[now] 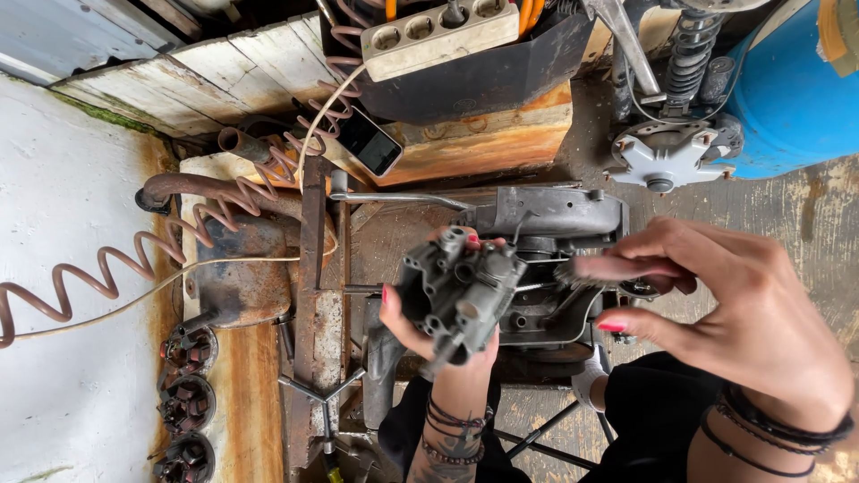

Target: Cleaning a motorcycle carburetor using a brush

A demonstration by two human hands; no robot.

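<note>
From the head view I count one grey metal carburetor body (461, 291), one small brush (591, 266), one power strip (438, 36), one phone (369, 141) and three round rotor-like parts (186, 402) stacked along the bench's left edge. My left hand (429, 335) is clamped around the carburetor, holding it up over the engine block (550, 259). It looks grimy, studded with short tubes and ports. My right hand (734, 309) pinches the brush, bristles just beside the casting.
</note>
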